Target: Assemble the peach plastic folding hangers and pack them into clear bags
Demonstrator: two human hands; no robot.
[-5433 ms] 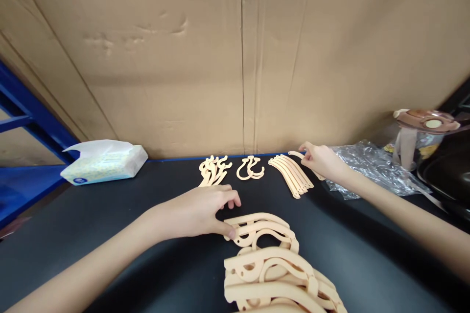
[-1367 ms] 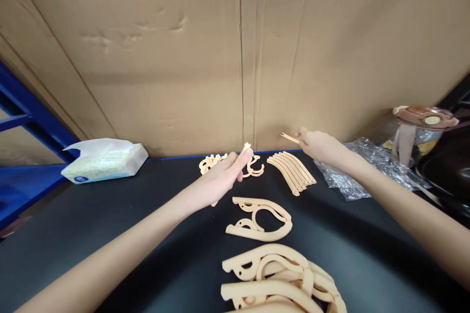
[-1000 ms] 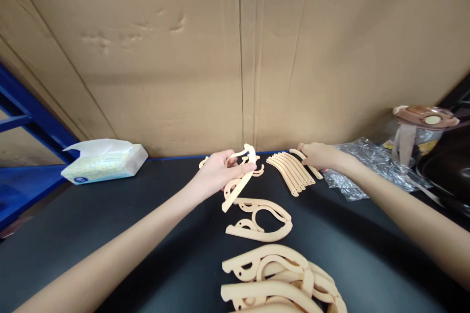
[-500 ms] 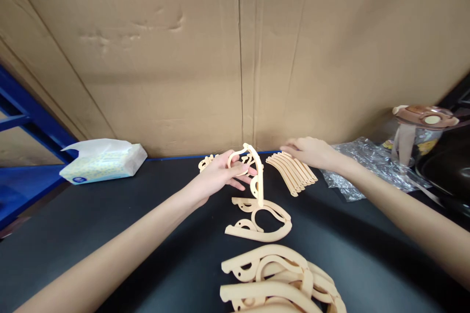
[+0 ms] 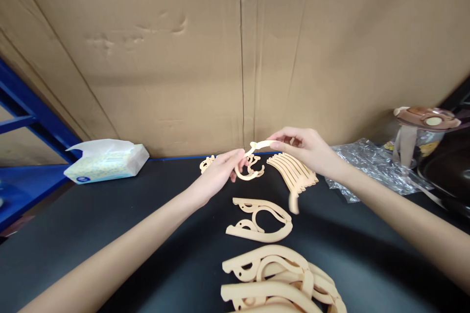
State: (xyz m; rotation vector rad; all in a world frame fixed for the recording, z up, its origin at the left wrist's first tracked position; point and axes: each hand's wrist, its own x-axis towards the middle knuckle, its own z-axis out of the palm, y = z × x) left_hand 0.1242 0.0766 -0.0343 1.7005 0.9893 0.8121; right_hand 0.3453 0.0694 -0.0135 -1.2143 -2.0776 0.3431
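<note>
Between my hands is a cream plastic hook piece [image 5: 245, 176], its ring hanging open below. My left hand [image 5: 220, 171] pinches the hook near its upper left. My right hand [image 5: 303, 149] is closed on a curved cream arm piece, whose end meets the top of the hook; its lower part hangs down over the row. Below the right hand lies a row of curved arm pieces [image 5: 290, 168]. Small hook pieces [image 5: 206, 162] lie behind my left hand, partly hidden. One folded hanger [image 5: 264, 220] lies in the middle, with a pile of hangers [image 5: 279, 279] nearer me.
A tissue pack [image 5: 106, 161] lies at the left beside a blue metal frame [image 5: 36, 117]. Clear plastic wrap [image 5: 367, 171] and a bottle with a brown lid [image 5: 426, 117] are at the right. Cardboard [image 5: 165, 58] stands behind the black table.
My right hand has come left with an arm piece and closed on it. The hook piece in my left hand has turned, and the arm piece that hung from it has swung to the right.
</note>
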